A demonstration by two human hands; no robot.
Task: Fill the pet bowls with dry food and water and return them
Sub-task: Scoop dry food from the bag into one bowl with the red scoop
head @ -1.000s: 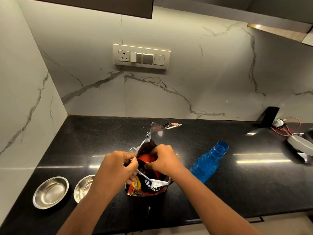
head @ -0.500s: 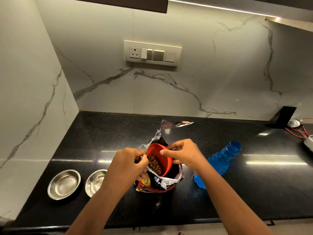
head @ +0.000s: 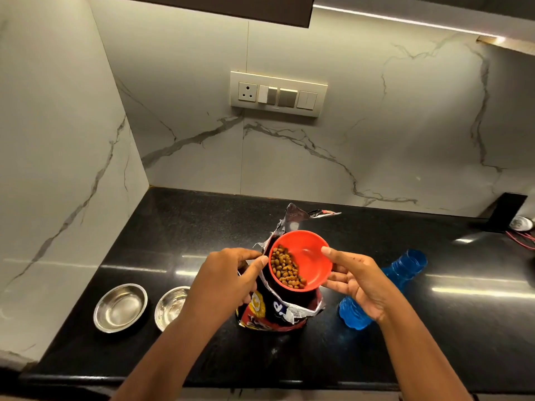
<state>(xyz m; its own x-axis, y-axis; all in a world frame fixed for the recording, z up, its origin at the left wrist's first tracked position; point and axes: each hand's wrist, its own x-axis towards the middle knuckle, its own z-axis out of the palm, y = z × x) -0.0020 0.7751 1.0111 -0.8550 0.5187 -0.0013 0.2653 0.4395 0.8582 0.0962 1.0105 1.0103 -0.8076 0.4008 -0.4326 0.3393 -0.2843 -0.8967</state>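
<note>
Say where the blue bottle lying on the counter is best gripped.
Probably around the body's midsection, coming from above. The blue bottle lies on its side on the counter, open neck pointing away, partly behind the right hand, which holds the red scoop. The ribbed body looks easier to wrap than the narrow neck.

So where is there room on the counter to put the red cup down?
Bare counter lies behind the two steel bowls, up to the wall corner. More lies right of the blue bottle, before the red wires. It is crowded from the bowls across the food bag to the bottle.
</note>
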